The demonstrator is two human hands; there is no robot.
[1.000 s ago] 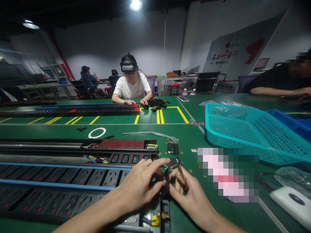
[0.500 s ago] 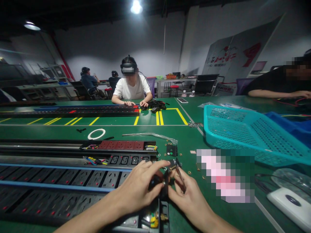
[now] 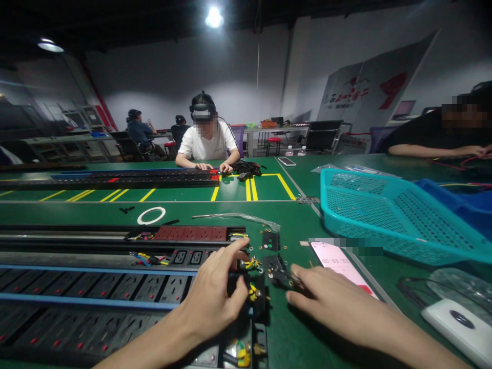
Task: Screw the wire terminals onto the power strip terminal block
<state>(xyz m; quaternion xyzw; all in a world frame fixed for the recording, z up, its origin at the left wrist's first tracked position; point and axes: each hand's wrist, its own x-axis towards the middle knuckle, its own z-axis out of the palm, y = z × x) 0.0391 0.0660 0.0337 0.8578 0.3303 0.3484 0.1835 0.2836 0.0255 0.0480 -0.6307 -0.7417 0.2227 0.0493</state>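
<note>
Left hand point(image 3: 209, 300): fingers spread and curved around the end of an open power strip point(image 3: 96, 287), close to a black terminal bracket point(image 3: 255, 297) with yellow-green wires; whether it grips cannot be told.
Right hand point(image 3: 338, 302): fingers stretched out together, holding nothing visible; fingertips just beside a small black metal bracket point(image 3: 279, 271) fitted with brass screws.
Bracket position: flat on the green worktop point(image 3: 284, 328), between the two hands.
Power strip: long, black, lying lengthwise with blue trim; its row of sockets runs left from the left hand.
Nearby parts: a square black plate point(image 3: 271, 241) above the bracket; loose brass screws and washers point(image 3: 265, 225) scattered around it; a clear plastic strip point(image 3: 234, 218) behind it.
Right of the hands: a smartphone point(image 3: 338, 261) showing a timer, partly blurred; a teal plastic basket point(image 3: 384, 215); a blue crate point(image 3: 457, 200); a white device point(image 3: 457, 323).
Left of the plastic strip: a white ring point(image 3: 151, 215).
Further off: a co-worker in a white T-shirt point(image 3: 205, 146) wearing a headset, both hands on a second power strip point(image 3: 115, 179); another co-worker's arms point(image 3: 426, 149) at far right.
</note>
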